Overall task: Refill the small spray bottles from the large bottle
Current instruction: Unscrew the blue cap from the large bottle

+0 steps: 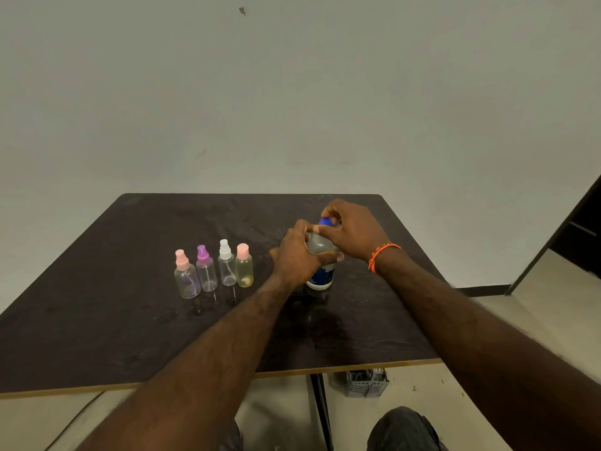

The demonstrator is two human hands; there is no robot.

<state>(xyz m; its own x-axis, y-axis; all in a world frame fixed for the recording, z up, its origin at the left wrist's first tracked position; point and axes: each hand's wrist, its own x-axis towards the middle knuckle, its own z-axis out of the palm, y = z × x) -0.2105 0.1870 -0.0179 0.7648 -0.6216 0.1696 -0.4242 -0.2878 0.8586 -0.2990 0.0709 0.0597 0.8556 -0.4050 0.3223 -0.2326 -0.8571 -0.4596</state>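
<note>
The large clear bottle (320, 277) with a blue label stands upright on the dark table (130, 320), right of centre. My left hand (297, 255) is wrapped around its body. My right hand (353, 231) grips its blue cap (325, 222) from above. Left of it, several small spray bottles stand in a row: one with a pink sprayer (186, 275), one with a purple sprayer (206, 268), one with a white sprayer (226, 267), and a yellowish one with a pink cap (244, 270). The clear ones look empty.
A plain wall rises right behind the table's far edge. A grey perforated basket (367, 384) sits on the floor under the near edge, beside the table leg (322, 411). A dark doorway (582, 229) opens at the right.
</note>
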